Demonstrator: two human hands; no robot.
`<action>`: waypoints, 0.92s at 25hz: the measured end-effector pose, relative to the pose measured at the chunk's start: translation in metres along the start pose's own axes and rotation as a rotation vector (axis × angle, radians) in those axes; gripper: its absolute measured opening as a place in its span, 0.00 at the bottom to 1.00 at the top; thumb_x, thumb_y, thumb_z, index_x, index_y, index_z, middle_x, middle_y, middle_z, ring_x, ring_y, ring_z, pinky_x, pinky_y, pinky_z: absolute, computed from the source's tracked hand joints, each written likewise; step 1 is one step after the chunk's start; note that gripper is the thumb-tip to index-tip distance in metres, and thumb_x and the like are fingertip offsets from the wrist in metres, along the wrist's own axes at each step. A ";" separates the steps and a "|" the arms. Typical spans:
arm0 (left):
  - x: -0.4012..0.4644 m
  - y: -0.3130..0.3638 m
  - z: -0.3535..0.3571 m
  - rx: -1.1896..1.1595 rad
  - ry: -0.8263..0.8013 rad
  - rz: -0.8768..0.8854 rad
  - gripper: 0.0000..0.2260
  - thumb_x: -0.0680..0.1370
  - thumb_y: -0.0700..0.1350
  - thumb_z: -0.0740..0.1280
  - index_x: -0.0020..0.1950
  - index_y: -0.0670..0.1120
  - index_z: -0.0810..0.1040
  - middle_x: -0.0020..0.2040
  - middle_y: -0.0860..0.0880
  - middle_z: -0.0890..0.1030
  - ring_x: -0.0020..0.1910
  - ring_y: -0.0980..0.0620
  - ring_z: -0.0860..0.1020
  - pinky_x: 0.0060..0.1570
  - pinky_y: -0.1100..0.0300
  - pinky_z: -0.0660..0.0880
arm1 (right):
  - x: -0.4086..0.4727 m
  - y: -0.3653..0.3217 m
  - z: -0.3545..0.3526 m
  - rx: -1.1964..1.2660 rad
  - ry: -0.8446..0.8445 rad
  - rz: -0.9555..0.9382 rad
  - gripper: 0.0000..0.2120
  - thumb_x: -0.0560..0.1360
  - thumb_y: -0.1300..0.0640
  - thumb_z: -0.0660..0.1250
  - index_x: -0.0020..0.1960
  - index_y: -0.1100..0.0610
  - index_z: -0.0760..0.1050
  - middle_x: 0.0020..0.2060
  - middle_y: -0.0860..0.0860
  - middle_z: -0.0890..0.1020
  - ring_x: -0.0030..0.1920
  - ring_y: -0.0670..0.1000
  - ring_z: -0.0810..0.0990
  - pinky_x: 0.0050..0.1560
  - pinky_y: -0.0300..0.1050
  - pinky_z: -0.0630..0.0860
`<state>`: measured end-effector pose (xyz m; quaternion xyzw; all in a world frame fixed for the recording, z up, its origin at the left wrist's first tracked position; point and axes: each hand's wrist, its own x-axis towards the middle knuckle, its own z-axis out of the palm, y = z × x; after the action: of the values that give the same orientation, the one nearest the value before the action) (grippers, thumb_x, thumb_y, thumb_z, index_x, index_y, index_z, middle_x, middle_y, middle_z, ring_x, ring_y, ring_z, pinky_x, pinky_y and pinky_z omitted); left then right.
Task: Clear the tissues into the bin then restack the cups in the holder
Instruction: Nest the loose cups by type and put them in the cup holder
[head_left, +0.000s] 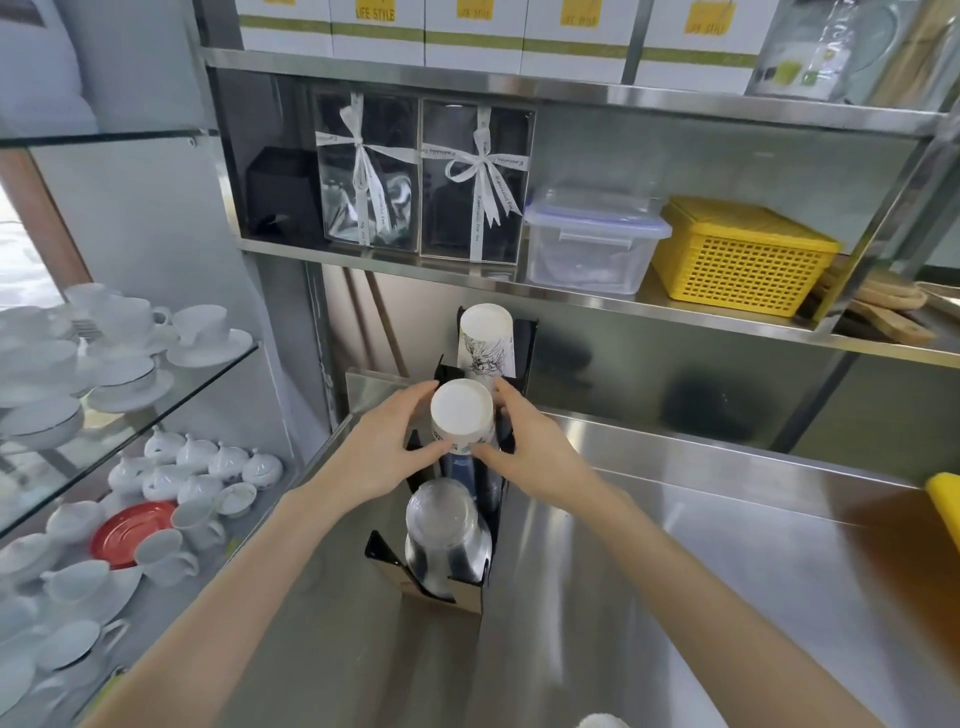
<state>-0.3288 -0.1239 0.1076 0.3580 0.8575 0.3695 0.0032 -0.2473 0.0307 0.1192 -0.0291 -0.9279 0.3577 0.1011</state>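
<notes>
An upturned white paper cup (461, 415), smooth and round with its flat base facing up, is gripped from both sides. It is clasped on one flank by the left hand (382, 452), fingers curled and thumb pressed near the rim, and on the other by the right hand (524, 441) in the same curved hold. The cup is held over the middle slot of a black, angular cup holder (441, 551) standing on a brushed stainless-steel counter (675, 571). Beyond the hands, a tall inverted stack of white paper cups (484, 338) printed with a fine black line drawing is seated in the far slot. Nearer than the hands, a clear, glossy plastic cup stack (447, 535) is lodged in the near slot. A soft white lump (602, 721) is glimpsed at the bottom edge, too cropped to identify.
</notes>
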 end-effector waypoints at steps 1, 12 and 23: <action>-0.001 0.002 -0.002 0.018 0.017 0.021 0.29 0.72 0.46 0.69 0.70 0.48 0.61 0.69 0.49 0.70 0.67 0.51 0.69 0.63 0.65 0.61 | -0.002 -0.001 -0.002 -0.009 0.015 0.003 0.33 0.74 0.57 0.65 0.73 0.54 0.52 0.70 0.52 0.67 0.68 0.53 0.67 0.64 0.41 0.63; -0.010 0.008 0.010 0.314 -0.072 0.061 0.25 0.76 0.48 0.63 0.71 0.46 0.61 0.76 0.51 0.56 0.73 0.48 0.60 0.71 0.47 0.62 | -0.012 0.008 0.009 -0.331 0.003 -0.098 0.28 0.76 0.58 0.60 0.73 0.57 0.53 0.75 0.51 0.55 0.73 0.53 0.58 0.71 0.48 0.60; -0.059 0.056 0.002 0.348 -0.023 0.079 0.29 0.76 0.51 0.61 0.73 0.47 0.53 0.77 0.47 0.54 0.75 0.48 0.53 0.74 0.51 0.51 | -0.080 -0.009 -0.016 -0.382 0.064 -0.042 0.30 0.76 0.51 0.60 0.73 0.52 0.50 0.76 0.51 0.52 0.75 0.53 0.50 0.76 0.53 0.50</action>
<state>-0.2502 -0.1331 0.1266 0.3908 0.8936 0.2114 -0.0634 -0.1661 0.0242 0.1232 -0.0400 -0.9756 0.1718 0.1306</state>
